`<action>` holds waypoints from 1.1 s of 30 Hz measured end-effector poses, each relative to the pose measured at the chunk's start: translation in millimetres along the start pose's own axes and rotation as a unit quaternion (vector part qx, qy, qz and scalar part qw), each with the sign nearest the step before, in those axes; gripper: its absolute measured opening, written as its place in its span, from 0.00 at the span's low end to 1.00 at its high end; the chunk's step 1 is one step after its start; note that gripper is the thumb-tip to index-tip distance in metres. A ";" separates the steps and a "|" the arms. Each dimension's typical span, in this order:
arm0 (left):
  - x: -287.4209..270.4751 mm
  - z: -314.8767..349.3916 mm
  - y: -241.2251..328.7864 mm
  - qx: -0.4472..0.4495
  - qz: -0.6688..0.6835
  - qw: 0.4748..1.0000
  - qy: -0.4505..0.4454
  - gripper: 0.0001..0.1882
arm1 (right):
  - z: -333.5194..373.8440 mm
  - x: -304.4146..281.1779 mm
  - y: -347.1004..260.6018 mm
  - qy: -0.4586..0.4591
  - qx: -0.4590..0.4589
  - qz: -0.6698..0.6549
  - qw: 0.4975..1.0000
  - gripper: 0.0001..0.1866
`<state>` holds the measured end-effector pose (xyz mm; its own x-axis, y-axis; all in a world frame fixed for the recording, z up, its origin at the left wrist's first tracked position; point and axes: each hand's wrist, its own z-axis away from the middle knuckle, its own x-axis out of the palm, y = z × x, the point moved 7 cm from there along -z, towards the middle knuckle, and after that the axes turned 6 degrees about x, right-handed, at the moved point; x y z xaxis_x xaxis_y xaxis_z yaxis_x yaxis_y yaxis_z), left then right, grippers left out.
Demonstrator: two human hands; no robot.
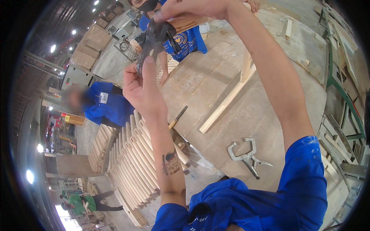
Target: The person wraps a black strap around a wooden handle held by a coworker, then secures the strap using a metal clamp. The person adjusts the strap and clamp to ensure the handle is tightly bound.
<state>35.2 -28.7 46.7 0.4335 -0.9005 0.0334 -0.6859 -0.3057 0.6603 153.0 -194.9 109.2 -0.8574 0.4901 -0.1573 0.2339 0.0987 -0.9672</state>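
Both my hands are raised high in front of me, around a dark object (157, 32) that looks like a black strap or bundle with a dangling end; its kind cannot be made out. My left hand (144, 88) pinches its lower strip between thumb and bent fingers. At the upper edge, my right hand (204, 8) closes on the top of the same black object, its fingers partly cut off. Below on the table lie a chisel (178, 117) with a wooden handle, a joined light wood piece (229, 98) and a metal locking clamp (246, 156).
A brown-covered worktable (200, 82) spreads ahead. Beside it on the left is a row of rounded wooden bars (133, 165). A person in a blue shirt (185, 42) stands across the table, another person in blue (110, 102) at left. Racks and boards line the right.
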 end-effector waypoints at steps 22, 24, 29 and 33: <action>15.6 17.8 26.5 0.013 -0.181 0.982 0.057 0.18 | 5.2 -21.5 -8.8 0.164 -0.107 0.130 0.972 0.15; 22.9 26.1 31.9 0.034 -0.213 0.974 0.071 0.17 | 6.6 -21.7 -9.9 0.176 -0.123 0.166 0.963 0.13; 18.2 37.4 14.2 -0.061 -0.087 0.985 0.136 0.15 | 5.5 -17.5 -8.3 0.246 -0.130 0.147 0.949 0.12; 19.8 32.2 10.9 0.000 -0.064 0.992 0.108 0.11 | 0.6 -17.2 -9.3 0.242 -0.252 0.136 0.927 0.12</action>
<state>17.5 -59.9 30.4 0.6322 -0.7671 0.1093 -0.6173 -0.4134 0.6694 165.3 -204.8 120.7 -0.4566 0.8759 -0.1560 0.7012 0.2464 -0.6691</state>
